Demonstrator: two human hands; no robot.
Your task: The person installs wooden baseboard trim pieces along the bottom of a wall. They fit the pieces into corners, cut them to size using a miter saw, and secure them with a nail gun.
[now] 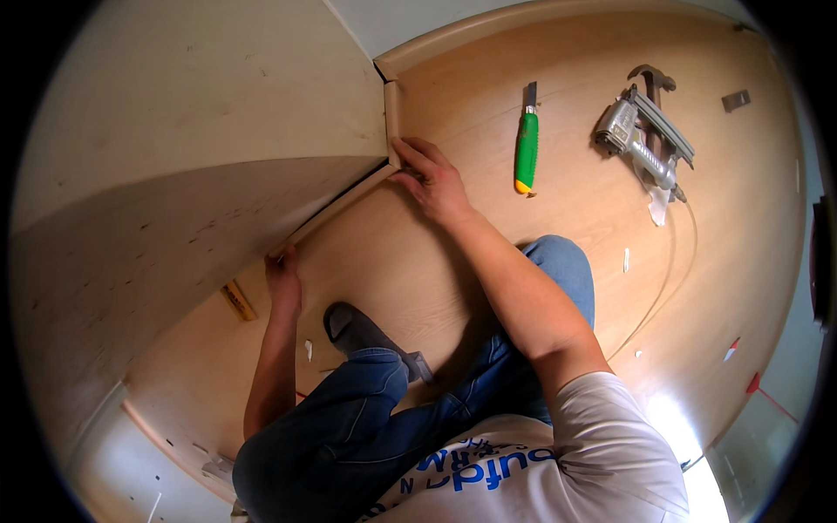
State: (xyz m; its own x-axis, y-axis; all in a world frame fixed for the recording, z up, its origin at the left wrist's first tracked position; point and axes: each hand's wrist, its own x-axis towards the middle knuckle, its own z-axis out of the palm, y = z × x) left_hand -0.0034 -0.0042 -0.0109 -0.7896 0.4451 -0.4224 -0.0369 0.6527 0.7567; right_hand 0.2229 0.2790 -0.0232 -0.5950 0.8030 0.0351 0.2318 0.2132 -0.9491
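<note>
A narrow wood-coloured skirting board (342,206) runs along the foot of the wall, with a dark gap between it and the wall. At its near left end my left hand (283,281) is closed round the strip, the fingertips partly hidden. My right hand (436,185) grips its far end at the wall's outer corner, the thumb on this strip and the fingers against a short skirting piece (391,118) that continues past the corner. Both hands touch the board close to the floor.
A green utility knife (527,152) lies on the wood floor (471,96). Right of it, a nail gun (645,135) with a thin hose rests over a hammer (652,78). A small dark metal plate (736,100) lies far right. A yellow piece (238,300) sits by the left wall.
</note>
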